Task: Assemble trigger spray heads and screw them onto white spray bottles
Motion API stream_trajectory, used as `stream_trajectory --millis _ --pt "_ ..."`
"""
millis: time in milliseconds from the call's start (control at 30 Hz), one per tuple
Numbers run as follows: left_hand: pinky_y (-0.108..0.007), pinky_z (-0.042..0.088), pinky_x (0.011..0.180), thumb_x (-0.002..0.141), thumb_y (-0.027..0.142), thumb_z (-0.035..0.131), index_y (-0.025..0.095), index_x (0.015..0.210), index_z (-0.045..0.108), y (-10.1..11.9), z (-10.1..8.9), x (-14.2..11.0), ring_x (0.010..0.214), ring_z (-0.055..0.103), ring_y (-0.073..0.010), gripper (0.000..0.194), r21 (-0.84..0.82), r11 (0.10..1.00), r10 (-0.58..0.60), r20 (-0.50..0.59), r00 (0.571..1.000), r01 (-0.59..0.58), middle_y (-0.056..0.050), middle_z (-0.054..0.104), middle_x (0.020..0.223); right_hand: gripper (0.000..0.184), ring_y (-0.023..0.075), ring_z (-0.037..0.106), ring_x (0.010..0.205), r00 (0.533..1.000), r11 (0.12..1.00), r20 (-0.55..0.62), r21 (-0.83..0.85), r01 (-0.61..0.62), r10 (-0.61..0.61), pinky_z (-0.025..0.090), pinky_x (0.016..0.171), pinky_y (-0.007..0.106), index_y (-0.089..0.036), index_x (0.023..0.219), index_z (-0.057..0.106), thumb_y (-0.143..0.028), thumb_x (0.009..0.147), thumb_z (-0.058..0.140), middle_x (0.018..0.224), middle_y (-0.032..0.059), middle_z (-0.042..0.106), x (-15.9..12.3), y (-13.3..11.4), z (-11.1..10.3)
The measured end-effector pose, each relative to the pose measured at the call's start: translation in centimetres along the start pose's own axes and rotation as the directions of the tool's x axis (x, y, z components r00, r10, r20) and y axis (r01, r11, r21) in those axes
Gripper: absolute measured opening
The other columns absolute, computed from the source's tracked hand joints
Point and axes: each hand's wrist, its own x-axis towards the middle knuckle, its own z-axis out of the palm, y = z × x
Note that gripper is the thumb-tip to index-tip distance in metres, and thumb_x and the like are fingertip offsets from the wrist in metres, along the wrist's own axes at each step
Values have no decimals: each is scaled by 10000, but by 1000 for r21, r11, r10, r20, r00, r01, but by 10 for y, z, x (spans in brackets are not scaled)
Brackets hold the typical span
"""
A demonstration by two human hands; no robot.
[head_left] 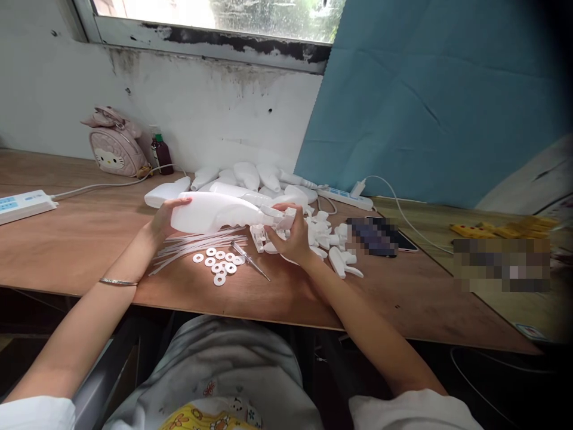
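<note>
- One brown tabletop (pixel 268 304) carries everything; the clock directions below are taken from the held bottle, 12 being away from the person.
- Pile of white bottles (pixel 246 176), at 1 o'clock: at least six, overlapping too much for an exact count.
- Heap of sprayer parts (pixel 320 230), at 3 o'clock: many, tangled, beyond a sure count.
- One held bottle (pixel 201 212), lying sideways above the tabletop, broad end at 9 o'clock, neck at 3. It looks like thin plastic: probably light, fairly stiff, a bit slick, able to dent but hardly fragile. The broad end and the ribbed waist near the neck should give the best hold.
- Two hands: the left hand (pixel 165 222) has its fingers clamped on the broad end; the right hand (pixel 295 236) has its fingers closed around a white fitting (pixel 289 216) at the neck. Whether the two are joined, I cannot tell.
- Thin white tubes (pixel 179 248), at 7 o'clock: several, bunched.
- One screwdriver (pixel 250 261), at 5 o'clock.
- White rings (pixel 197 258), at 6 o'clock: about ten, some overlapping.
</note>
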Motion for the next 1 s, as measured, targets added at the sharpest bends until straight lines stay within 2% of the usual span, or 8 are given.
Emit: stream_trajectory --millis 100,333,500,700,800,900,1000 --pt "-382 564 650 595 310 653 135 986 591 -2 0 2 771 644 -278 433 -92 993 -72 50 996 77 -85 661 783 358 212 567 888 1000 1000 -3 -16 12 -12 471 772 368 -226 1022 408 -254 721 599 939 58 559 0 4 0" --pt "-354 565 631 617 307 651 149 993 610 -9 -4 9 803 645 -292 409 -101 994 -41 57 998 47 -107 669 817 237 199 596 921 999 999 40 16 -34 34 484 791 365 -240 982 472 -291 776 578 969 44 621 3 12 -1" --pt "-361 563 630 616 325 656 155 994 606 -11 -1 10 792 646 -291 417 -111 990 -80 56 995 86 -111 668 834 218 200 602 936 999 999 23 19 -27 26 491 766 362 -238 964 479 -302 783 582 982 51 636 3 16 -4" --pt "-343 561 609 644 357 642 164 1035 583 -10 8 5 753 645 -255 440 -105 987 -118 63 991 124 -96 665 854 309 220 575 943 999 998 0 -23 51 -51 481 780 402 -244 1042 454 -313 775 595 995 63 622 5 36 -9" --pt "-343 553 524 650 379 637 159 1057 570 -9 10 4 678 640 -250 468 -61 988 -139 73 988 144 -96 661 842 314 227 565 917 998 992 1 -104 67 -68 455 798 424 -242 1056 447 -326 784 581 992 64 620 5 47 -12" --pt "-318 524 428 642 386 641 177 1043 571 -9 9 4 617 629 -242 458 -30 989 -144 81 986 147 -84 659 819 314 236 560 923 996 983 24 -160 93 -90 437 807 434 -242 1056 437 -332 788 571 996 68 618 5 51 -14" --pt "-296 516 414 631 393 650 180 1042 570 -10 7 5 612 629 -239 469 -22 991 -130 97 987 133 -92 658 820 298 238 559 929 990 973 32 -182 142 -139 435 795 426 -247 1035 431 -308 781 573 1001 72 619 5 50 -15"
